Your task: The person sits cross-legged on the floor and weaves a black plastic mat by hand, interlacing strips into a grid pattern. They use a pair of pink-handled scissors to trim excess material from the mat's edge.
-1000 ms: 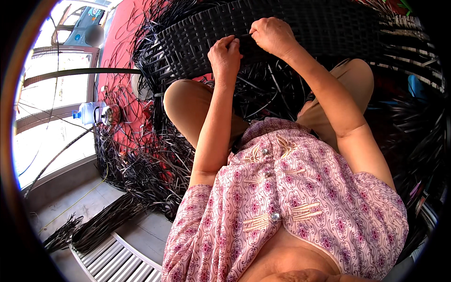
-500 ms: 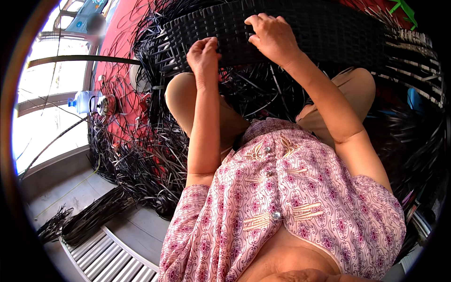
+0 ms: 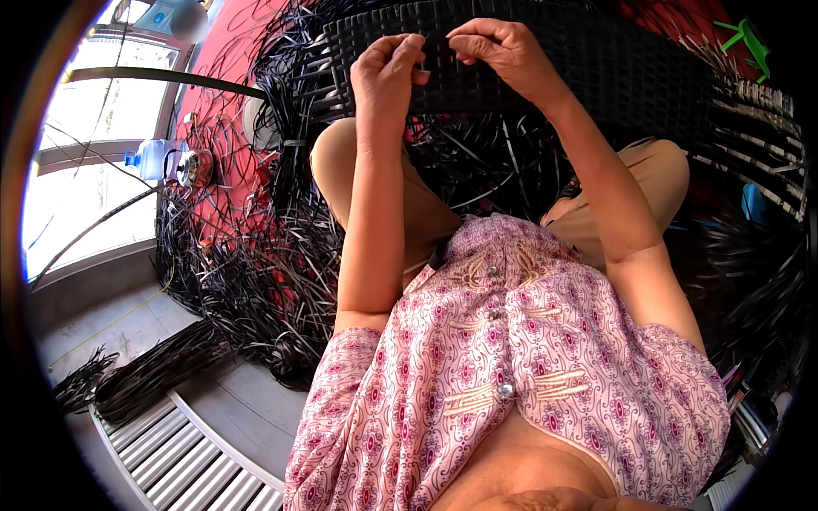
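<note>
A curved black woven panel [image 3: 596, 60], plaited from flat strips, stretches across my lap on its far side. Over its left part, my left hand [image 3: 388, 77] is closed, with thumb and fingertips pressed together in a pinch. Just to its right, my right hand [image 3: 503, 55] also pinches, its fingertips pointing toward the left hand with a small gap between them. Whatever lies between the fingers of either hand is too dark and thin to make out against the black weave. Bare spokes [image 3: 319, 81] stick out at the panel's left end.
Heaps of loose black strips [image 3: 247, 272] lie at my left over red flooring [image 3: 220, 128]. Beyond them are a blue water jug [image 3: 155, 160] and a metal kettle [image 3: 194, 169]. Pale slats [image 3: 192, 456] sit at lower left, a green plastic piece [image 3: 750, 49] at far right.
My left hand has moved away from me and to the right, so the two hands' fingertips are closer together. The right hand's fingers have drawn into a tighter pinch.
</note>
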